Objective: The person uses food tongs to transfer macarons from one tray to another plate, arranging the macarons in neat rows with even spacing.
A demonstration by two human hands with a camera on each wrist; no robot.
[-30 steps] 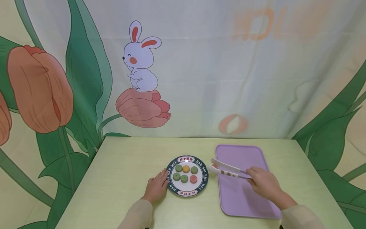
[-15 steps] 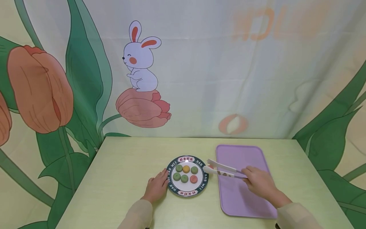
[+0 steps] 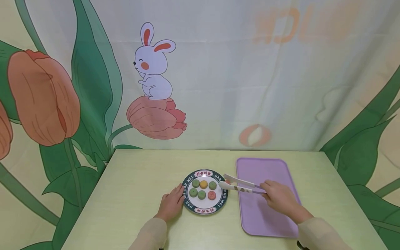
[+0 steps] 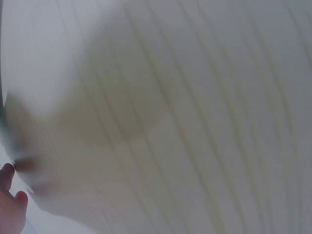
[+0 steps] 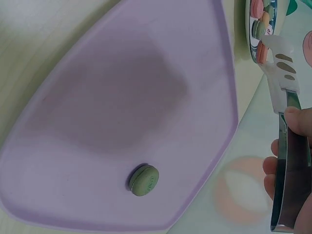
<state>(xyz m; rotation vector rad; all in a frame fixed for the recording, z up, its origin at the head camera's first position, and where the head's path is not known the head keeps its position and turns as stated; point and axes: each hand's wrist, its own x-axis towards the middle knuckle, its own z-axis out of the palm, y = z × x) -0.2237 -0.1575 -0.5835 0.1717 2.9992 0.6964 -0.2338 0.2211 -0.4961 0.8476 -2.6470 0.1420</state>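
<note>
My right hand [image 3: 279, 198] grips a pair of tongs [image 3: 240, 189], whose pale spotted tips reach over the right rim of the round plate [image 3: 204, 211]. Between those tips is a reddish macaron [image 5: 262, 52], partly covered in the head view. Green macarons [image 3: 201, 194], a yellow one [image 3: 203, 184] and a pink one [image 3: 211, 195] lie on the plate. My left hand [image 3: 170, 205] rests beside the plate, fingertips touching its left rim. In the left wrist view, only a bit of this hand [image 4: 10, 204] shows, at the lower left corner.
A purple tray [image 3: 265, 215] lies right of the plate, beneath my right hand. On it sits a green macaron [image 5: 144, 180], seen in the right wrist view. Behind the pale table [image 3: 140, 173] hangs a printed curtain [image 3: 218, 86] with a rabbit and tulips.
My right hand has moved left, carrying the tongs and the reddish macaron from beside the plate to over its right rim. The left hand and the plate have stayed put.
</note>
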